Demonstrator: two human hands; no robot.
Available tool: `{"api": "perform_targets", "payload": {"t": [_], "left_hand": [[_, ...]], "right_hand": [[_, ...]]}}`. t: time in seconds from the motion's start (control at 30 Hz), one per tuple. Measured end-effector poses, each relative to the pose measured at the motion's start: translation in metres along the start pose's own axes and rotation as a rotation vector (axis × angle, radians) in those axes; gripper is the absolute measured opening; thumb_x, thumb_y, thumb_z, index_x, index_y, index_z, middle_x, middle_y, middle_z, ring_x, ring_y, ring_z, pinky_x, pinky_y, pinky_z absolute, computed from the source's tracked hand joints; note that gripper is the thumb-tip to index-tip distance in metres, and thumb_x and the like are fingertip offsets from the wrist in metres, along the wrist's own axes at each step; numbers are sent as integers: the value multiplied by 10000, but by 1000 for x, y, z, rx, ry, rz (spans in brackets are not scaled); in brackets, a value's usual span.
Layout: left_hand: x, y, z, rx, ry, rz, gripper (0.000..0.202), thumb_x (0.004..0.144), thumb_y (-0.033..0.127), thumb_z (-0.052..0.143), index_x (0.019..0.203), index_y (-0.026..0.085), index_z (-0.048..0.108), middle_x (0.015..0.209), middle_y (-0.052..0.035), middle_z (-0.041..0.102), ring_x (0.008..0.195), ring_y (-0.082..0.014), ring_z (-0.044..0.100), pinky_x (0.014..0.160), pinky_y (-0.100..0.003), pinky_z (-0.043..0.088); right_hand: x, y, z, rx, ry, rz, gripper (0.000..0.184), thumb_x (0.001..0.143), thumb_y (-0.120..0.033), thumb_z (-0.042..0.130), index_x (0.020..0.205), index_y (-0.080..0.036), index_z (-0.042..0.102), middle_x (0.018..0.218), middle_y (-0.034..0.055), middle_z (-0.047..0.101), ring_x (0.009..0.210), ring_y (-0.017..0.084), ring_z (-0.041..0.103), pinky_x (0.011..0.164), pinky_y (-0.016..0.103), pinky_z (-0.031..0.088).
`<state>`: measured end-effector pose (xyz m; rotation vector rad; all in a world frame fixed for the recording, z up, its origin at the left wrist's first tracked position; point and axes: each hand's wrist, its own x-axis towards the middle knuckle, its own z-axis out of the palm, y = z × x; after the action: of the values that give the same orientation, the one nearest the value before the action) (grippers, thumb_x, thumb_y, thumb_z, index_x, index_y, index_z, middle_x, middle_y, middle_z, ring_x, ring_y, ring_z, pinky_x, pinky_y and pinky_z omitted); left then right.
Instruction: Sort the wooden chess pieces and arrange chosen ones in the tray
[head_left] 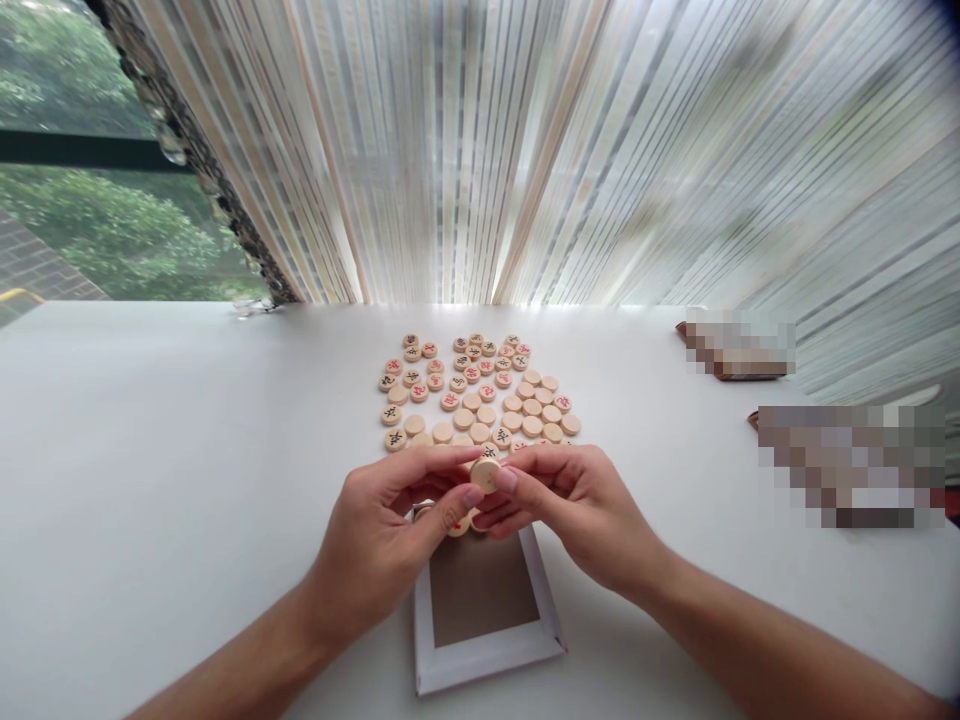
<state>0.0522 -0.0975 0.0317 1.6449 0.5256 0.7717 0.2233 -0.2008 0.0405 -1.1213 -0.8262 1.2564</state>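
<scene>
Above the near end of a shallow white-rimmed box (491, 668), a round wooden xiangqi piece (485, 477) is held up, its plain side towards me. My left hand (394, 515) pinches it from the left, fingers closed with the thumb at its lower edge. From the right, my right hand (589, 505) grips the same piece between thumb and fingers. Inside the box, at its far end, lie a piece with a red mark (457, 526) and others partly hidden by my hands. The brown box bottom shows in front.
Beyond the box, many xiangqi pieces (532, 408) lie spread on the white table (202, 480), some plain side up, others showing red or black characters. Two blurred-out brownish items (739, 350) lie at the right. A striped curtain (450, 150) hangs behind the table.
</scene>
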Motion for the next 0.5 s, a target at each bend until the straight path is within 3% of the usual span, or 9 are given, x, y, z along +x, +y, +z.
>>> {"api": "perform_targets", "payload": {"t": [0.17, 0.3, 0.5], "left_hand": [[1, 0, 1, -70, -44, 3, 287, 845, 136, 827, 1122, 209, 825, 946, -32, 830, 799, -155, 799, 735, -197, 672], [1, 0, 1, -92, -88, -3, 278, 875, 149, 815, 1141, 230, 828, 921, -20, 831, 783, -141, 791, 742, -188, 662], [-1, 0, 0, 24, -134, 68, 278, 911, 169, 789, 1173, 255, 822, 967, -29, 836, 805, -147, 786, 742, -201, 642]], "right_hand": [[0, -1, 1, 23, -17, 47, 363, 855, -492, 843, 847, -131, 807, 699, 60, 784, 640, 172, 781, 620, 250, 669], [1, 1, 1, 66, -23, 58, 329, 743, -403, 947, 836, -133, 782, 671, 35, 768, 555, 126, 717, 543, 196, 615], [0, 2, 2, 96, 3, 80, 320, 656, -292, 1000, 813, -141, 766, 606, -6, 722, 475, 87, 625, 455, 154, 533]]}}
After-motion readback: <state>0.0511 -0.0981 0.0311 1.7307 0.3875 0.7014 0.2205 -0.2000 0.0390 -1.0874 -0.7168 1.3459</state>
